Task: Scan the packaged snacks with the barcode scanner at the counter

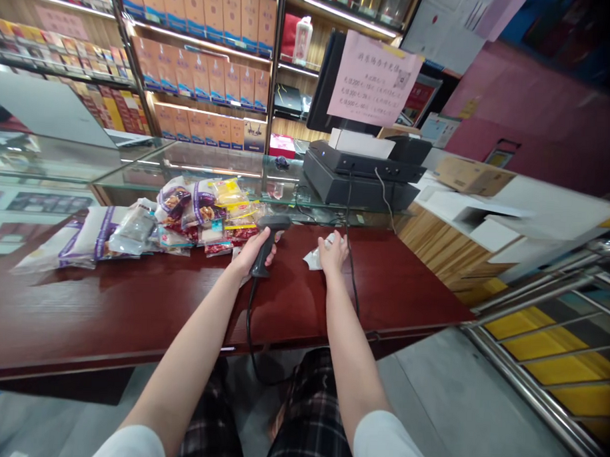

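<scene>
My left hand (253, 251) is wrapped round the grip of a black barcode scanner (269, 235), whose head points toward the right and whose cable (250, 320) runs down off the dark red counter (132, 302). My right hand (333, 252) is closed on a small white packet (315, 256) lying on the counter just right of the scanner. A pile of snack packets (205, 215) lies to the left of the scanner, with a larger white and purple bag (79, 237) further left.
A black cash register with a screen and a pink notice (373, 81) stands behind the counter on a glass display case (187, 161). Shelves of orange boxes (205, 65) fill the back wall. A metal railing (546, 330) and a cardboard box (474, 174) are at the right.
</scene>
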The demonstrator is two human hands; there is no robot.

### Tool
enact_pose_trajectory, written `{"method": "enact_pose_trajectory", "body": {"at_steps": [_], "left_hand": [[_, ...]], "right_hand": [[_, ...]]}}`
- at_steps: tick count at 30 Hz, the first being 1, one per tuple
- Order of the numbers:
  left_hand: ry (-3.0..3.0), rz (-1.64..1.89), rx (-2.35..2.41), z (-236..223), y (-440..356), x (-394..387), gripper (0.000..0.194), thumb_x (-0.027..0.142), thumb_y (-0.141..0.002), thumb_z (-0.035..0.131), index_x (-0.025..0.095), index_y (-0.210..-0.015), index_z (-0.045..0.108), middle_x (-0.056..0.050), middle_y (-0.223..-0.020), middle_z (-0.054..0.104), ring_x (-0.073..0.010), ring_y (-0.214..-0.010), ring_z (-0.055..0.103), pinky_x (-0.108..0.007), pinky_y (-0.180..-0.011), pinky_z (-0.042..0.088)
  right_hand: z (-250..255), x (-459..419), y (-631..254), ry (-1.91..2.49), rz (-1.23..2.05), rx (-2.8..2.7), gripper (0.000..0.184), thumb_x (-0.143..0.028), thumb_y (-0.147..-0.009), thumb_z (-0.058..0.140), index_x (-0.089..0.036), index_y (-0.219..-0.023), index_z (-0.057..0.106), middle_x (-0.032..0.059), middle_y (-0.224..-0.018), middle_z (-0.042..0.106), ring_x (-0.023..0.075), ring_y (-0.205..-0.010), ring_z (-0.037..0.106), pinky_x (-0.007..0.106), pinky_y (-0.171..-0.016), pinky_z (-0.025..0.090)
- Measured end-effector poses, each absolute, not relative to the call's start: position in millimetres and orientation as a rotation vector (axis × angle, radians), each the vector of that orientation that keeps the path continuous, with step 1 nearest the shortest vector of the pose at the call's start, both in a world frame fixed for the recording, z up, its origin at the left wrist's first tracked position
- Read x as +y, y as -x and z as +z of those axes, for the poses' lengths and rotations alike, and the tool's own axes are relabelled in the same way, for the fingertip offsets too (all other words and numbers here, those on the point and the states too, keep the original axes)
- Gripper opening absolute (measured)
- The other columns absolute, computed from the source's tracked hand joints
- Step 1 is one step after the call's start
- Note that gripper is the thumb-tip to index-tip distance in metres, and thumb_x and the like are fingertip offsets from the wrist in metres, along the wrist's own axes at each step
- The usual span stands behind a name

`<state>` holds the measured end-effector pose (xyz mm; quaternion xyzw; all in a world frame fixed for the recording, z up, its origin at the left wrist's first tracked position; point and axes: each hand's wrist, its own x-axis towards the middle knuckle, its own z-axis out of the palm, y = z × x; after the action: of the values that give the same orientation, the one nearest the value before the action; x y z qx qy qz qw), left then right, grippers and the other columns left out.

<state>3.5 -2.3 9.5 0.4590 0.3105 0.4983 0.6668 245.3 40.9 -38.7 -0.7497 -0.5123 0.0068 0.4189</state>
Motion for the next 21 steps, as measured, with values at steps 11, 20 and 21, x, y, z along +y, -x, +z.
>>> {"method": "enact_pose_trajectory", "body": {"at_steps": [11,20,21], "left_hand": [[-0.911,1.229,0.638,29,13,-4,0.052,0.064,-0.086,0.064,0.013,-0.091,0.060,0.000,-0.060,0.057,-0.0080,-0.037,0.045,-0.020,-0.034,0.035],[-0.921,1.210,0.522,41,31,-12,0.053,0.067,-0.085,0.063,0.015,-0.088,0.059,0.001,-0.058,0.055,-0.0088,-0.038,0.044,-0.023,-0.036,0.036],[-0.896,1.237,0.524,43,34,-13,0.054,0.069,-0.085,0.061,0.015,-0.088,0.059,0.001,-0.057,0.054,-0.0086,-0.037,0.043,-0.023,-0.035,0.036]], "right_hand": [[-44,37,-257,1.765,0.004,-1.331,0.068,-0.039,-0.079,0.076,-0.023,-0.140,0.052,0.0200,-0.166,0.017,0.0385,-0.155,0.010,0.066,-0.117,0.017],[-50,38,-263,1.834,0.148,-1.474,0.027,-0.012,-0.080,0.063,-0.014,-0.106,0.069,0.0208,-0.147,0.053,0.0335,-0.153,0.024,0.063,-0.121,0.015],[-50,38,-265,1.843,0.134,-1.421,0.029,-0.012,-0.081,0.061,-0.012,-0.110,0.067,0.0235,-0.148,0.051,0.0338,-0.153,0.022,0.063,-0.120,0.017]]}}
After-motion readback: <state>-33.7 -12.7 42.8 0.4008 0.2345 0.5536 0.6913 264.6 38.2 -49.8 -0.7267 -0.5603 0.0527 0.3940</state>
